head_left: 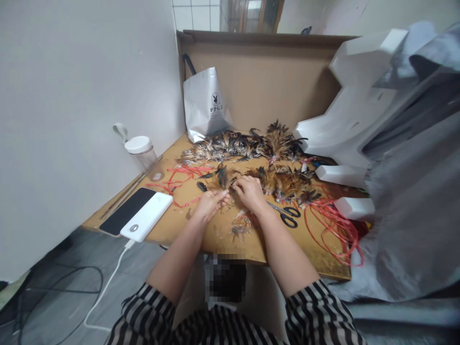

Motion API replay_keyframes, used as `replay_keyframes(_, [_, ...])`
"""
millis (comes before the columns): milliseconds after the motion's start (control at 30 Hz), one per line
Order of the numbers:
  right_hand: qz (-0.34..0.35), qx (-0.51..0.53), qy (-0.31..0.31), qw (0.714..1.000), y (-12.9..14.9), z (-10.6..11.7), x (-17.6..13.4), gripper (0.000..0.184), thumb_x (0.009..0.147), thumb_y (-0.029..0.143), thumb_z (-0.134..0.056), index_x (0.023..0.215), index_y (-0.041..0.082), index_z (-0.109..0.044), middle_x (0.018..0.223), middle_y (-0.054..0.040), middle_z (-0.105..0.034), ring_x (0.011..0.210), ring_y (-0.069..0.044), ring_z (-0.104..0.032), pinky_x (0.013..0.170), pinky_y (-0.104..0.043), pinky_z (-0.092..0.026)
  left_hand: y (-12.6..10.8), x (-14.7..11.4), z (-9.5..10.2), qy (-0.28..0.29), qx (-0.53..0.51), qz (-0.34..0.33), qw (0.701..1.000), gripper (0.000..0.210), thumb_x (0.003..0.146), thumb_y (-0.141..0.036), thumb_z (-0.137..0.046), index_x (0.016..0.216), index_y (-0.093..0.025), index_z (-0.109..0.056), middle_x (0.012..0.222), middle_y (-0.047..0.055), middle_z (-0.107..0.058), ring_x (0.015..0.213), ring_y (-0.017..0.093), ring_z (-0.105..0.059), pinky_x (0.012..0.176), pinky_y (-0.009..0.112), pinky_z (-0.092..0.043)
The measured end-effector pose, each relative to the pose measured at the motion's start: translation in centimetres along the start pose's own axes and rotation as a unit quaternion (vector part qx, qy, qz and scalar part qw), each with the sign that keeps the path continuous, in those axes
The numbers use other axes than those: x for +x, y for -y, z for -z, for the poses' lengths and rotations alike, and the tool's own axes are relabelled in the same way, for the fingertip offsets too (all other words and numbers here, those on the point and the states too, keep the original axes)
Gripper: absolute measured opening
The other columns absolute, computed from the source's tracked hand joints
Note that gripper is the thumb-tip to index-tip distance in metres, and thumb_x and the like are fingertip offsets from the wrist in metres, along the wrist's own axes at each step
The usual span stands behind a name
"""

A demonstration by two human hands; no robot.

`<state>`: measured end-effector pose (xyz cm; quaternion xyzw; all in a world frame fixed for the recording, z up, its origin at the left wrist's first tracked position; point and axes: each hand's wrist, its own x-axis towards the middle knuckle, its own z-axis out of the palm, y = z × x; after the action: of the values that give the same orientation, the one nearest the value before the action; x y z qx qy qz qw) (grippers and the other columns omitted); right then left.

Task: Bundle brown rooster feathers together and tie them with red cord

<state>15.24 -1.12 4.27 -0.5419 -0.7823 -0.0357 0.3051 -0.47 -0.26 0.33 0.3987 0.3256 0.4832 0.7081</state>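
Between thumb and fingers, my left hand (212, 205) pinches a small bunch of brown and dark feathers (220, 181) by the quill end; the plumes fan out away from me, slightly blurred. Just to its right, my right hand (250, 192) has its fingers curled together close to the bunch, and what sits at its fingertips is hidden. Brown feather bundles (285, 184) lie beyond and right of that hand. A pair of black-handled scissors (289, 215) rests beside my right wrist. Loose feather scraps (242, 224) lie between my forearms.
More dark feathers (230, 146) line the table's back, before a silver bag (204, 103). Red plastic strips (332, 223) lie right, others (187, 171) left. A phone (127, 211), white power bank (147, 217) and lidded jar (142, 151) stand left. White foam (345, 115) borders the right.
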Motion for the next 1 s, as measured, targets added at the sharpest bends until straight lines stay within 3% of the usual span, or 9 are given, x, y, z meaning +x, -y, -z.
replay_keyframes(100, [0.015,0.019,0.01,1.0,-0.3,0.6,0.0,0.013,0.081,0.024,-0.047,0.077,0.02,-0.059,0.08,-0.0029,-0.058,0.082,-0.016,-0.046,0.074,-0.029,-0.025,-0.1,0.5,0.5,-0.076,-0.06,-0.04,0.994,0.016,0.061,-0.021,-0.07,0.069,-0.008,-0.063,0.064,0.004,-0.064,0.05,0.003,-0.053,0.048,0.012,-0.04])
replay_keyframes(167, [0.036,0.024,0.026,0.999,-0.3,1.1,-0.1,0.014,0.081,0.025,-0.047,0.078,0.02,-0.059,0.081,-0.0033,-0.058,0.083,-0.017,-0.046,0.074,-0.029,-0.025,-0.2,0.6,0.6,-0.095,-0.055,-0.044,0.993,0.017,0.063,-0.02,-0.068,0.073,-0.008,-0.063,0.07,0.007,-0.066,0.054,0.004,-0.056,0.049,0.012,-0.041])
replay_keyframes(367, [0.086,0.006,0.051,0.995,0.2,1.9,-0.2,0.016,0.083,0.027,-0.045,0.08,0.02,-0.06,0.083,-0.0043,-0.057,0.085,-0.017,-0.044,0.076,-0.031,-0.024,-0.1,0.3,0.5,-0.071,0.016,-0.011,0.997,0.021,0.066,-0.024,-0.067,0.078,-0.007,-0.063,0.08,0.012,-0.067,0.056,0.008,-0.059,0.049,0.015,-0.043])
replay_keyframes(633, [0.112,-0.023,0.065,0.991,0.3,2.0,-0.3,0.019,0.084,0.029,-0.043,0.08,0.021,-0.061,0.081,-0.0046,-0.055,0.084,-0.017,-0.042,0.076,-0.031,-0.023,0.1,0.2,0.4,-0.041,0.048,0.011,0.998,0.023,0.063,-0.027,-0.068,0.073,-0.007,-0.063,0.072,0.01,-0.067,0.053,0.007,-0.057,0.048,0.015,-0.043])
replay_keyframes(867, [0.085,-0.012,0.042,0.995,0.2,1.3,-0.2,0.016,0.082,0.028,-0.046,0.078,0.02,-0.06,0.082,-0.0049,-0.056,0.084,-0.018,-0.044,0.076,-0.031,-0.026,0.2,0.0,0.0,-0.034,0.058,0.028,0.997,0.018,0.062,-0.023,-0.069,0.065,-0.006,-0.063,0.057,0.007,-0.062,0.048,0.006,-0.054,0.048,0.014,-0.042])
replay_keyframes(1000, [0.012,0.048,-0.054,0.997,0.3,0.9,-0.2,0.017,0.08,0.029,-0.048,0.088,0.02,-0.06,0.09,-0.0063,-0.057,0.09,-0.019,-0.047,0.08,-0.032,-0.03,0.2,0.4,0.4,-0.05,-0.007,0.006,0.999,0.012,0.066,-0.018,-0.066,0.066,-0.007,-0.062,0.059,0.005,-0.062,0.049,0.005,-0.054,0.048,0.012,-0.042])
